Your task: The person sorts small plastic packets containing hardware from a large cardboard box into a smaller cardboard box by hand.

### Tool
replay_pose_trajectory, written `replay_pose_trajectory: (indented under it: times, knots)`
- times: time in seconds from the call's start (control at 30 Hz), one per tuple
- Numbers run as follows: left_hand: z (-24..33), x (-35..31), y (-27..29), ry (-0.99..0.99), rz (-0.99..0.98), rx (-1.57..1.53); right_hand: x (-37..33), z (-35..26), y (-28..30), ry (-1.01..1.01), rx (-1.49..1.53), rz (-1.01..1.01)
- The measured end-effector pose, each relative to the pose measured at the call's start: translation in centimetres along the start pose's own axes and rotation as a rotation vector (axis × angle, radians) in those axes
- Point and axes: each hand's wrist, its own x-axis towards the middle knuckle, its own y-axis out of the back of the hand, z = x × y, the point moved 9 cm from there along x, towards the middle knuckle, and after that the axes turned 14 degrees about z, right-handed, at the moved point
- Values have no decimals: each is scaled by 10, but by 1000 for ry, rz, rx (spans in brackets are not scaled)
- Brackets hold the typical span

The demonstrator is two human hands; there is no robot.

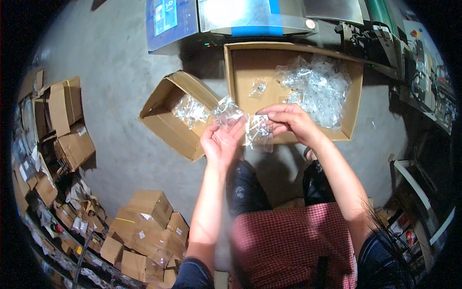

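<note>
Mid-frame, the right hand (292, 124) pinches a clear bag (259, 134). Left of it, the left hand (220, 144) (palm up) meets a second bag (225, 109); whether gripped, I cannot tell.

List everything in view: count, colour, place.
Large carton: one, brown, upper centre
Heaped polybags: many, clear, large carton's right
Loose polybag: one, clear, large carton's left
Smaller carton: one, brown, left of centre
Inner polybags: several, clear, smaller carton
Fingertip polybags: two, clear, centre
Machine: one, blue and silver, top
Machinery: uncounted, mixed, right
Other cartons: several, brown, left side
Shelving: uncounted, dark, lower left
Floor: one, grey, throughout
Checked fabric: one, red, bottom
Trouser legs: two, dark, lower centre
Left hand: one, bare, centre
Right hand: one, bare, centre
</note>
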Motion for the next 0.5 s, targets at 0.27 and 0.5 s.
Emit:
replay_pose_trajectory:
  times: [0.27, 0.5]
  knots:
    - [13, -15, -15, -127, -96, 123, -9, -22, -18, 108, -58, 19]
    - [43, -28, -23, -346, -27, 238, -11, -40, -26, 235, -185, 59]
